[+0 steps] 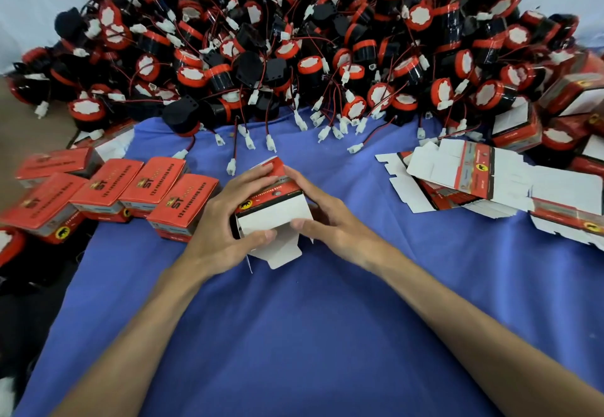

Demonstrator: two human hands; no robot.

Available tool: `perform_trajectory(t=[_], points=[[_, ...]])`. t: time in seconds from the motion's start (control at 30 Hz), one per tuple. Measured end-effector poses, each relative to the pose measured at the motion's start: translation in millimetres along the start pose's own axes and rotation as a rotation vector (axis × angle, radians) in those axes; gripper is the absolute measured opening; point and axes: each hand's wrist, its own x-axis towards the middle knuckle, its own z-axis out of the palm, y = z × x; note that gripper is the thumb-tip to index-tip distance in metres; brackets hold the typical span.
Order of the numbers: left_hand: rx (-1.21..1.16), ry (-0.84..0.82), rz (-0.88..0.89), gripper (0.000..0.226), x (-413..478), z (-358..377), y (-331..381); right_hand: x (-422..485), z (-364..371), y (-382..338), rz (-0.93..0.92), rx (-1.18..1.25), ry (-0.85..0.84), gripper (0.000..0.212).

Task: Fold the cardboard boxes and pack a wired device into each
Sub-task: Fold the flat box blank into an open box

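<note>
Hands either side of cardboard box (pixel 273 210), left (pixel 225 217) gripping, right (pixel 322 217) pinching flap

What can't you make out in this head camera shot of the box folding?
Inside of the cardboard box: head view, hidden by its walls, the left hand and the right hand.
Small print on the closed boxes: head view, blurred and too small.
Flat box blanks: head view, cut off by the right edge.
Pile of wired devices: head view, upper ones bury the lower ones.
</note>
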Motion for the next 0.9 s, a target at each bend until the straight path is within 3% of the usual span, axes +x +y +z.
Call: perform_trajectory(t=[0.23,0.57,0.8,0.9], points=[[-0.218,0.023,-0.062,0.065,2,-3,0,-1,-2,-3,-0.046,0.001,0.002,0.065],[-0.318,0.008,-0.131,0.067,5,-5,-5,4,-2,6,-0.086,-0.053,0.066,0.047],[-0.165,-0.002,-0.086,0.063,6,-5,-8,10,2,6,-0.065,-0.061,0.18,0.039],[-0.132,0.002,-0.048,0.062,7,-3,-7,7,2,3,-0.109,-0.061,0.18,0.048]])
